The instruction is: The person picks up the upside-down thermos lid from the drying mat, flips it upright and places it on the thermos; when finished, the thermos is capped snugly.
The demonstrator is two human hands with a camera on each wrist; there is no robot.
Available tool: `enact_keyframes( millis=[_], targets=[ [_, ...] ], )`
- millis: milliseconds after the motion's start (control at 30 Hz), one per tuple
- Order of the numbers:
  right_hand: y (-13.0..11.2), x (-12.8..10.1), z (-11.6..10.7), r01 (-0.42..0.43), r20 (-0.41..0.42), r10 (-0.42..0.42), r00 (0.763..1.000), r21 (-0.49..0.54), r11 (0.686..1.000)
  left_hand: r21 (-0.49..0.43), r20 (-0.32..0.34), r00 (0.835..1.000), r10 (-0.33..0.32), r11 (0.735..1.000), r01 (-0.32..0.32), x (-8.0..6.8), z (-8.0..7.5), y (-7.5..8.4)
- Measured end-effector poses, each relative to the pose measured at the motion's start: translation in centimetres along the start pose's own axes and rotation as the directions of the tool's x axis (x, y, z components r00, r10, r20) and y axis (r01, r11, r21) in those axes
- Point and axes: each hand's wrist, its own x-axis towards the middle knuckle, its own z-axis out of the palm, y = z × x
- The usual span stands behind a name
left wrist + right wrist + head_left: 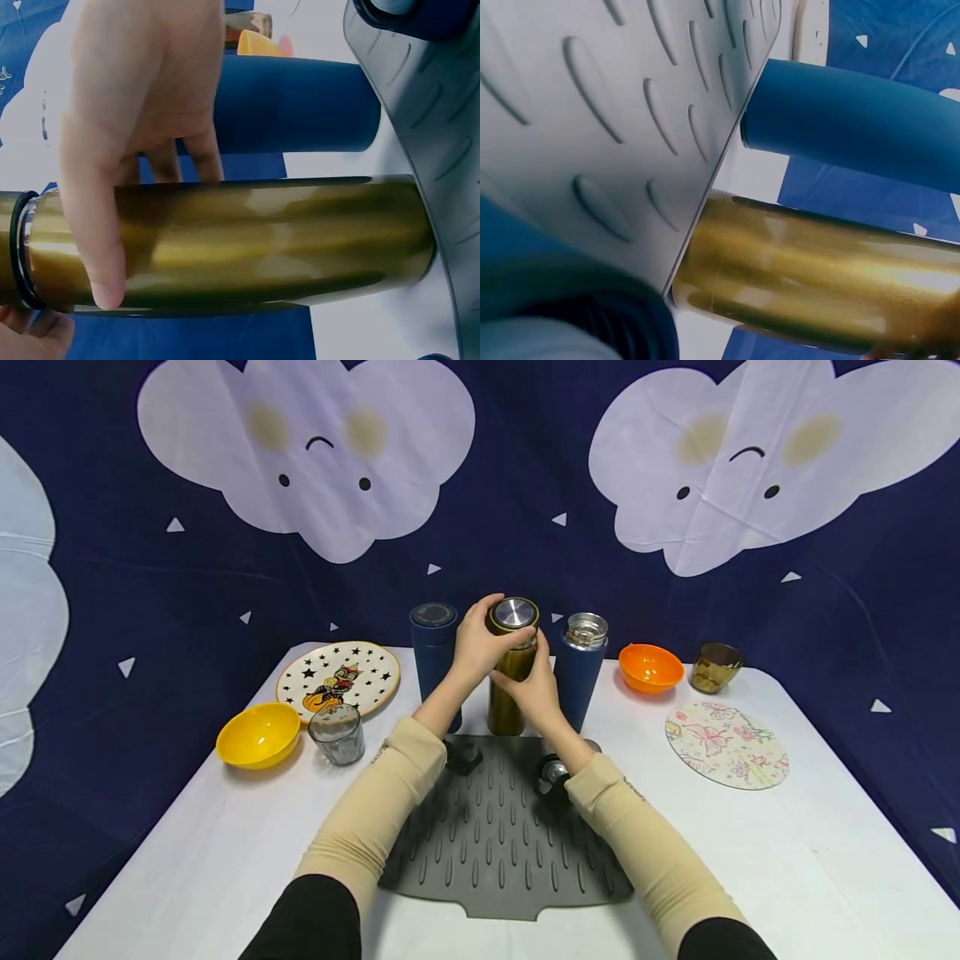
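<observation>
A gold thermos (506, 714) stands upright at the far edge of the grey mat, a round steel-topped lid (514, 612) on it. My left hand (478, 647) grips the lid from the left, fingers behind and thumb across the front. Lower down, my right hand (537, 690) holds the gold body from the right. In the left wrist view, the right hand (142, 97) wraps the body below the black-rimmed lid, where a strip of shiny neck shows. The right wrist view shows mostly the thermos's lower body (817, 277).
A capped blue thermos (433, 652) stands left of the gold one, an uncapped blue thermos (581, 672) right. The ribbed mat (502, 835) lies in front. Left are a patterned plate (375, 672), yellow bowl (258, 737) and grey glass (337, 735); right, an orange bowl (651, 668), brown glass (716, 668) and round placemat (727, 747).
</observation>
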Motion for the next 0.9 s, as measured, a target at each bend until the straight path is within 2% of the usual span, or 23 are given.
enact_keyframes(
  millis=[267,600,900],
  targets=[
    [0.4,0.3,0.2,0.002,-0.036,-0.003,0.999,-0.028,1.0,-0.016,0.023,0.999,-0.029,0.999,0.029,0.2,0.4,-0.6],
    [0.5,0.2,-0.1,-0.043,0.011,0.044,0.999,-0.058,0.997,-0.187,0.061,0.996,-0.068,0.979,0.078,-0.1,0.4,-1.1],
    [0.4,0.3,-0.3,-0.019,0.024,0.02,1.0,-0.069,0.997,-0.187,0.071,0.996,-0.058,0.98,0.07,0.0,0.3,-1.4]
  ],
)
